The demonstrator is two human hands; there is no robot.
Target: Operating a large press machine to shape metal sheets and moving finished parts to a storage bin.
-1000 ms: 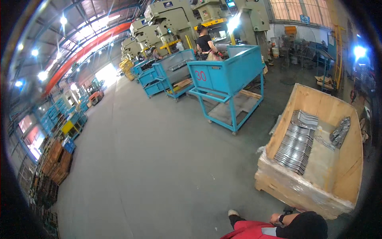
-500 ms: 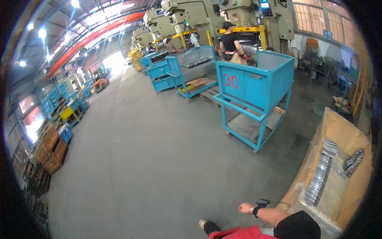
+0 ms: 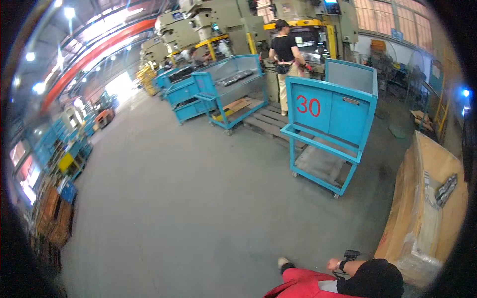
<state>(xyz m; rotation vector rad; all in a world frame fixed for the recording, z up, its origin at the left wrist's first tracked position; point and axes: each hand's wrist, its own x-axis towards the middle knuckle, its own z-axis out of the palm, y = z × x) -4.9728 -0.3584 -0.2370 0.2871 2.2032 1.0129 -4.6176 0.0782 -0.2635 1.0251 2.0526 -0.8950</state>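
Note:
My right hand point(image 3: 333, 263) hangs low at the lower right, in front of my red garment point(image 3: 303, 284). Its fingers look curled in, and nothing shows in them. A dark strap with a small black device point(image 3: 351, 255) sits at that wrist, below a black sleeve point(image 3: 373, 279). Nearest to this hand is a large wooden crate point(image 3: 405, 198) at the right, partly wrapped in clear film, with shiny metal parts point(image 3: 446, 190) inside. The hand does not touch it. My left hand is out of view.
A blue wheeled cart point(image 3: 330, 107) with a red painted marking stands ahead, and another blue cart point(image 3: 228, 82) beyond it. A person in black point(image 3: 285, 49) stands at a press point(image 3: 303, 30). Wooden crates point(image 3: 54, 213) line the left; a forklift point(image 3: 103, 118) is far off.
The marked cart looks nearer and larger, and the view has shifted. My right hand now appears farther right and slightly lower. Less of the crate's contents shows.

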